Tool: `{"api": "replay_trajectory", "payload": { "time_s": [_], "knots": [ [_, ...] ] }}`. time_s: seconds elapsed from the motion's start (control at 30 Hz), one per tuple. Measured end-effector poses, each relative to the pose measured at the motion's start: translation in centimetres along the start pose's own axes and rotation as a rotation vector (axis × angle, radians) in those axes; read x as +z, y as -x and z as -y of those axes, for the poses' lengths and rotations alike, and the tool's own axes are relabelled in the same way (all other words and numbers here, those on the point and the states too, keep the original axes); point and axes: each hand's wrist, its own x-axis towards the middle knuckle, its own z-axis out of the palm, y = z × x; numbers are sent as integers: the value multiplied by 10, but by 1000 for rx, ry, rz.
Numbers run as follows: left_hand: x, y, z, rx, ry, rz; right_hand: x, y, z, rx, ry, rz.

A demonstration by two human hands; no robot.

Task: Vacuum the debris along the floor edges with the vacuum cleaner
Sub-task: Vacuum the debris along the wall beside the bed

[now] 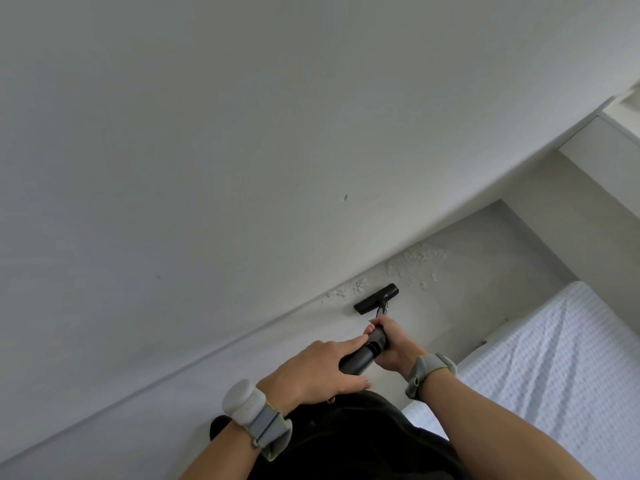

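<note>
Here the right hand [389, 344] grips the vacuum cleaner [360, 356], the left hand [318, 372] lies flat-fingered on it; its nozzle [376, 298] sits at twelve o'clock.

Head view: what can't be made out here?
Vacuum's body: only the tube and nozzle show; the rest is behind the left hand and dark clothing.
Left hand's grip: its underside is hidden, so gripping or just resting is unclear.
Debris: flakes too small to identify.
Nozzle underside: hidden by the nozzle itself, so contact with the floor is unclear.
Bed: cut off by the right edge.
</note>
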Motion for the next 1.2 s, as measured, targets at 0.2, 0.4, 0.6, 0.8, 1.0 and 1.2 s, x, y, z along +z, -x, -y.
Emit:
{"api": "replay_trajectory", "payload": {
  "time_s": [0.2, 0.4, 0.6, 0.8, 1.0, 1.2],
  "knots": [
    [-7, 33, 16, -14, -44, 11, 16, 13, -39, 34, -30, 56],
    [-33, 77, 58, 0, -83, -8, 58, 25, -97, 64, -71, 120],
    [-47, 97, 85, 45, -89, 30, 69, 26, -132, 2, -118, 92],
    [-35, 82, 75, 109, -114, 81, 44, 36, -125, -49, -189, 49],
    [-25, 52, 49, 126, -163, 98, 28, 44, -92, -58, -237, 77],
    [-28, 28, 27, 45, -100, 37, 32, 23, -46, -2, -127, 40]
  ]
}}
